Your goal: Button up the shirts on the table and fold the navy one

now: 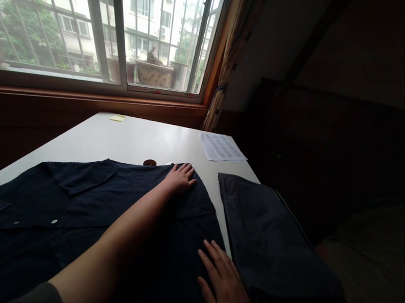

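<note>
A dark navy button-up shirt is spread across the table, its collar at the left and pale buttons along the front. My left hand rests flat with fingers spread at the shirt's far hem corner. Over the shirt's right edge lies my right hand, fingers stretched out and apart, holding nothing. Beside it on the right is a folded dark garment, with thin stripes showing at its near end. My left forearm covers part of the shirt.
The white table stands below a barred window. Printed sheets lie at its far right, and a yellow sticky note at the far left. A brown round object sits just beyond the shirt. A curtain hangs by the window.
</note>
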A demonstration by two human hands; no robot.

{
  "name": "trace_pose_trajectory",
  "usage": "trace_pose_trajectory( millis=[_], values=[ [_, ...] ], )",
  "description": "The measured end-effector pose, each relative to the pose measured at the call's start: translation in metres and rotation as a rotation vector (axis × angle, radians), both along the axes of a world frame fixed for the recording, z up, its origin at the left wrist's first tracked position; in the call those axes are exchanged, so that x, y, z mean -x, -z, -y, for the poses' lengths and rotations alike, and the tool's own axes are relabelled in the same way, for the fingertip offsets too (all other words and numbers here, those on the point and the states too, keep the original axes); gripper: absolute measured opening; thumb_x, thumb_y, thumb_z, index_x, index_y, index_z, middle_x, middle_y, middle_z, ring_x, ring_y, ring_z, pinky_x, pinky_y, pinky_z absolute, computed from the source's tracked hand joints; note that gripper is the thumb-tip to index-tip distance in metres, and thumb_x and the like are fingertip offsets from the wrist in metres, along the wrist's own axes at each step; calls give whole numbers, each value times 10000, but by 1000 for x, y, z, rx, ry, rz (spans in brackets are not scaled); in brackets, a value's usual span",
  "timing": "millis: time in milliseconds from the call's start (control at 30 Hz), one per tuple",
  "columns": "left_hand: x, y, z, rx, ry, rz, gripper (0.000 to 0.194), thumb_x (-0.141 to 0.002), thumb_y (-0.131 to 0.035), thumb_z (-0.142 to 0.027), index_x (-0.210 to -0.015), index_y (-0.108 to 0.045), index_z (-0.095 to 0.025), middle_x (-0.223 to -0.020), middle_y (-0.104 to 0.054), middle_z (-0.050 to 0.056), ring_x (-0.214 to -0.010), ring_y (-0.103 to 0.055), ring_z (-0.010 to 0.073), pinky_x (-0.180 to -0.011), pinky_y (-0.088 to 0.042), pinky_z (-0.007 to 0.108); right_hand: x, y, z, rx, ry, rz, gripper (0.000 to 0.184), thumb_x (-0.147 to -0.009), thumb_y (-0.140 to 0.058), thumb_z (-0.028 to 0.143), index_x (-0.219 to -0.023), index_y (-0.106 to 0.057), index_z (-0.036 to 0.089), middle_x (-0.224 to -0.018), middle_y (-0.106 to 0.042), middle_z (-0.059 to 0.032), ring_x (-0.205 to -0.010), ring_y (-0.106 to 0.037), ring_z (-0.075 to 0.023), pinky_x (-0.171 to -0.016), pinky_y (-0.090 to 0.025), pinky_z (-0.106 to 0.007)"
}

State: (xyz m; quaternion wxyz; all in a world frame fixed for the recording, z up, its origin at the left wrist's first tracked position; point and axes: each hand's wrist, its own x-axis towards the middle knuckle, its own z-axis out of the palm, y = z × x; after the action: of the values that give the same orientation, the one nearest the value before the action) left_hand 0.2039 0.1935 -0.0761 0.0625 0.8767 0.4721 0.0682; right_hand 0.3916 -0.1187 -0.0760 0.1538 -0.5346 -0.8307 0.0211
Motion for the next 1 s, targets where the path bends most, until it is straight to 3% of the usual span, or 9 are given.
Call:
trace_pose_trajectory(
  millis=[300, 467, 633, 800, 900, 1000],
  values=[
    [-2, 0, -13, -9, 9, -2, 711, -979, -211, -619, -1568, -238, -222, -1649, -172, 92, -1526, -121, 303, -1204, -66, 606, -1, 1, 1, 23, 0, 14, 539, -992, -470, 365, -1520, -372, 318, -1596, -331, -30, -1440, -365, -305, -1128, -418, -502],
    [2, -7, -2, -70, 105, 10, 619, -1014, -246, -511, -1563, -248, -225, -1651, -170, 77, -1529, -122, 263, -1220, -35, 569, -1, -2, 2, 61, 12, 15, 534, -1002, -449, 385, -1524, -359, 323, -1606, -308, -18, -1461, -328, -287, -1148, -397, -495],
    [10, -14, 16, -95, 249, 1, 517, -1037, -266, -434, -1529, -332, -292, -1609, -316, 24, -1524, -156, 222, -1227, -27, 544, 2, -8, 4, 78, 10, 20, 559, -1007, -435, 410, -1544, -320, 308, -1616, -281, -27, -1475, -298, -279, -1166, -369, -491],
    [22, -18, 52, -73, 316, -14, 560, -1033, -276, -512, -1545, -297, -285, -1623, -264, 58, -1519, -170, 265, -1211, -88, 580, -1, -10, 14, 118, -24, 27, 691, -982, -469, 491, -1582, -175, 314, -1633, -205, -30, -1493, -242, -290, -1187, -314, -519],
    [39, -27, 91, -63, 411, -1, 550, -1029, -298, -530, -1546, -274, -342, -1626, -255, 14, -1521, -163, 234, -1226, -77, 541, -6, -10, 21, 157, -68, 18, 831, -918, -552, 563, -1586, -133, 301, -1640, -160, -54, -1497, -217, -318, -1190, -283, -547],
    [66, -42, 140, -1, 595, 42, 556, -1020, -380, -475, -1550, -251, -364, -1625, -258, 4, -1511, -200, 237, -1229, -117, 540, -11, -14, 24, 207, -122, -8, 952, -829, -652, 604, -1582, -155, 298, -1640, -156, -68, -1498, -193, -350, -1182, -261, -591]
  ],
)
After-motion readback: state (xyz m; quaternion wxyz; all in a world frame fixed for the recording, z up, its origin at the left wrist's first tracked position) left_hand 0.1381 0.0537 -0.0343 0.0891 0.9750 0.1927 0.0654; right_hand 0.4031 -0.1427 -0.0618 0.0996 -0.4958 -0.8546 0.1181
